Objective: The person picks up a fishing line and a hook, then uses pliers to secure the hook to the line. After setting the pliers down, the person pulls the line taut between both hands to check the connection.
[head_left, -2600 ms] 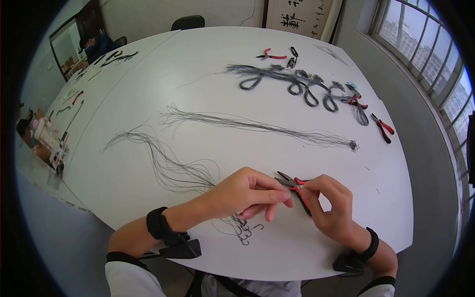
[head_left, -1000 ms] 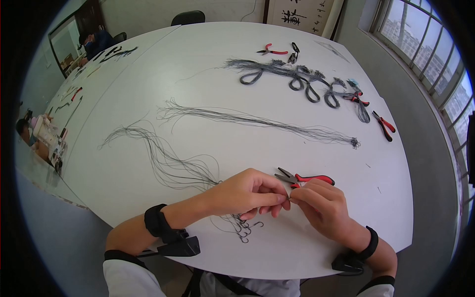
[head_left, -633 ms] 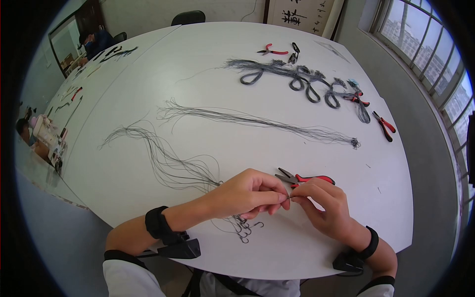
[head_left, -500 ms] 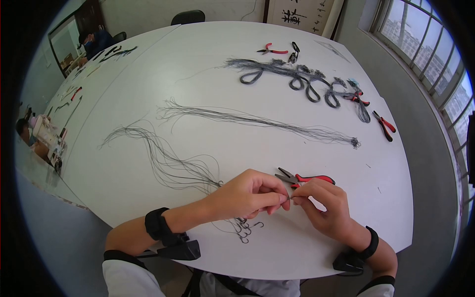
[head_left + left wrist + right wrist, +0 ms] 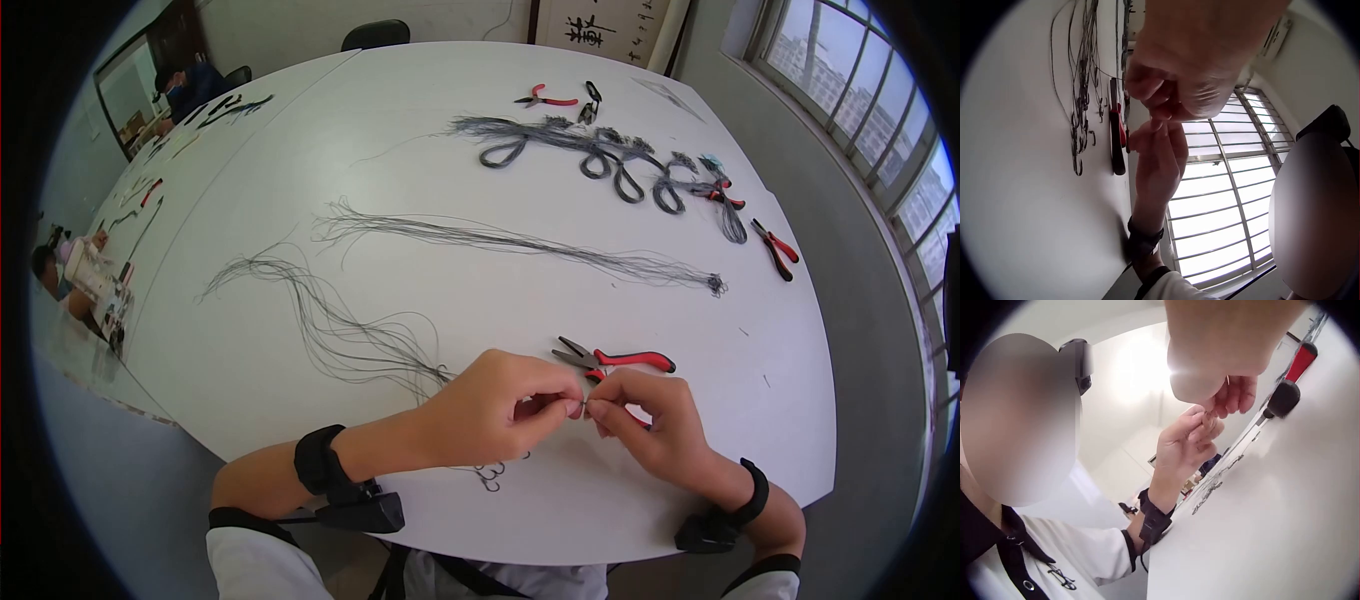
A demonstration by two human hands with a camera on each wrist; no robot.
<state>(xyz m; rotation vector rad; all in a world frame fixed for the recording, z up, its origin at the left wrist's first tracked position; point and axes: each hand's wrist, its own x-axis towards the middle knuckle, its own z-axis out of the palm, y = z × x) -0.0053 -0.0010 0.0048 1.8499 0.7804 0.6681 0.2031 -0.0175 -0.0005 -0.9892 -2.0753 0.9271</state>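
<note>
My left hand (image 5: 490, 405) and right hand (image 5: 652, 425) meet fingertip to fingertip low over the table's near part. Thumb and forefinger of each pinch a thin dark line (image 5: 585, 406), mostly hidden by the fingers; I cannot tell what is at its end. Under the left forearm lies a bundle of fishing line (image 5: 345, 340) with dark fish hooks (image 5: 1079, 140) at its near end. Pliers (image 5: 637, 360) with red and black handles lie spread just beyond the right hand, partly covered by it.
A second bundle of line (image 5: 500, 239) stretches across the middle, knotted hooks (image 5: 716, 285) at its right end. Behind it lie several coiled bundles (image 5: 628, 185). Red-handled pliers (image 5: 775, 250) lie near the right edge, others (image 5: 545, 98) at the back.
My hands came together from a gap. Over the last half second the left hand turned, its fingers folding in and covering more of the hooks; both still pinch at the same spot.
</note>
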